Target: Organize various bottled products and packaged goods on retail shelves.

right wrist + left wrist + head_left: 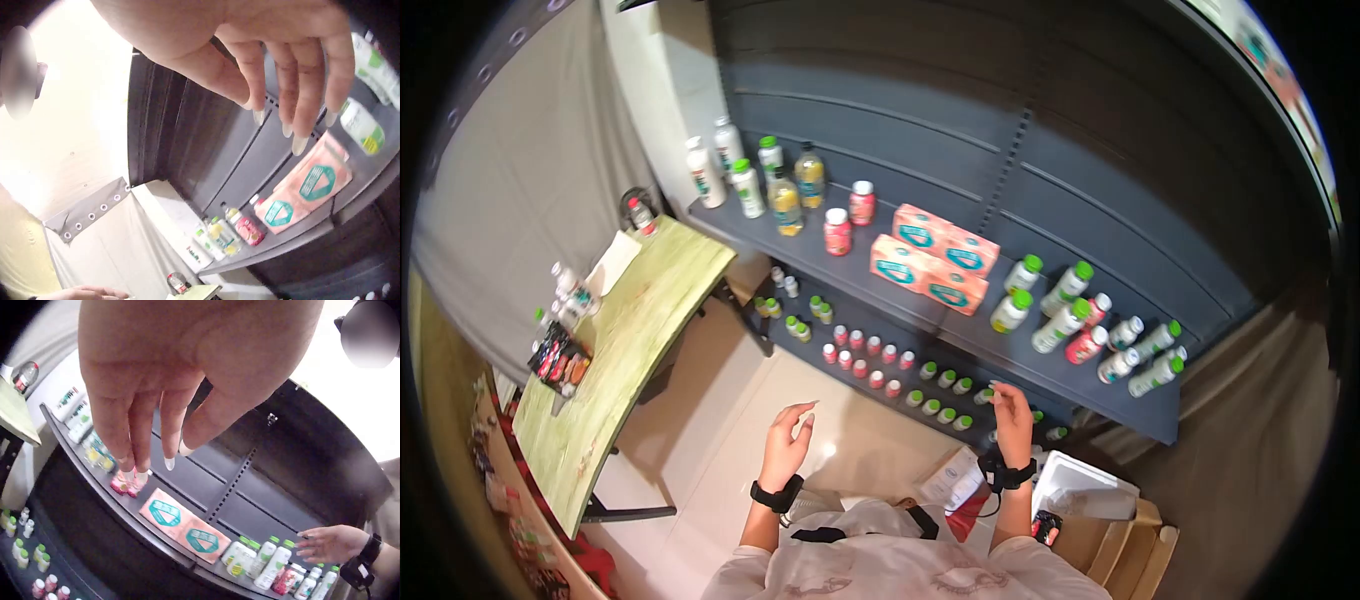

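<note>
Both hands are raised in front of the shelf, holding nothing. The left hand (pixel 786 446) hangs over the floor in the head view, fingers relaxed and thumb apart. The right hand (pixel 1013 425) is in front of the shelf's lower right part, fingers loosely extended. On the upper shelf (pixel 850 270) stand pink boxes (pixel 928 273) with teal labels, two pink bottles (pixel 837 232) to their left, and several green-capped bottles (pixel 1011 311) to their right. In the right wrist view the fingertips overlap the view of the pink boxes (pixel 317 182); no contact shows.
A green-topped table (pixel 635 330) at the left holds bottles, a paper and a dark packet (pixel 560 362). Small bottles line the lower shelf (pixel 870 362). A white bin (pixel 1086 488) and a cardboard box (pixel 1145 545) stand at the lower right.
</note>
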Motion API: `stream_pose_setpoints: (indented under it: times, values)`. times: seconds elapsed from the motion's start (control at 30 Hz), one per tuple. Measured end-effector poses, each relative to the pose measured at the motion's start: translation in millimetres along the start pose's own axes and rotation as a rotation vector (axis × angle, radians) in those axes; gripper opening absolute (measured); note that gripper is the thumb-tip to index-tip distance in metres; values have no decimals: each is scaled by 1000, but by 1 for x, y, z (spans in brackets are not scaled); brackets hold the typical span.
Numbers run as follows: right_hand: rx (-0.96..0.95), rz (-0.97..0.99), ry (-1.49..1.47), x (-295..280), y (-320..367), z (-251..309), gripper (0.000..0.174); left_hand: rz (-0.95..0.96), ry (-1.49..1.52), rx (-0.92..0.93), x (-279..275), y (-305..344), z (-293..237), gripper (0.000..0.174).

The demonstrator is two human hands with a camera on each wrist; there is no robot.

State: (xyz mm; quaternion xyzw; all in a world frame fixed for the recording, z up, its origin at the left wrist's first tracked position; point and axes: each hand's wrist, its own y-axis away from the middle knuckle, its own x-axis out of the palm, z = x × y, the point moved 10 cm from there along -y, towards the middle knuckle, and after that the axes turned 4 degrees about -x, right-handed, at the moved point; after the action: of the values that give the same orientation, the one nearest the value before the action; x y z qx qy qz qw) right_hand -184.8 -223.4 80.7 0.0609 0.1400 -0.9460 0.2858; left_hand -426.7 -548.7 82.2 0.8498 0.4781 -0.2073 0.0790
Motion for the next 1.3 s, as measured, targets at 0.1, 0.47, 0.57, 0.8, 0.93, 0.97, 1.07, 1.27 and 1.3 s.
stream_pose_setpoints:
  times: [0.1, 0.47, 0.57, 0.8, 0.93, 0.97, 1.07, 1.27, 1.3]
  values:
    - [1, 70, 80, 82, 3, 6, 18, -74, -21, -29, -75, -6, 28, 25]
    - [-130, 470, -16, 468, 18, 86, 21, -424, -83, -190, -387, 8, 152, 23]
    - [-184, 575, -62, 542, 26, 122, 22, -547, -10, -245, -443, 29, 190, 23]
    - [-300, 787, -10, 674, 28, 153, 24, -759, 1, -407, -519, 38, 246, 23]
    - [-281, 917, -69, 760, 18, 150, 25, -840, -25, -406, -555, 14, 256, 24]
    - [-278, 951, -90, 782, 15, 147, 25, -859, -33, -435, -567, 6, 260, 24]
    - [-264, 978, -115, 853, 6, 155, 31, -908, -86, -477, -608, -19, 263, 23]
    - [-359, 1080, -172, 966, -30, 209, 32, -1027, -191, -523, -691, -66, 257, 24]
    - [-368, 1089, -184, 980, -34, 218, 31, -1043, -212, -528, -703, -72, 257, 24]
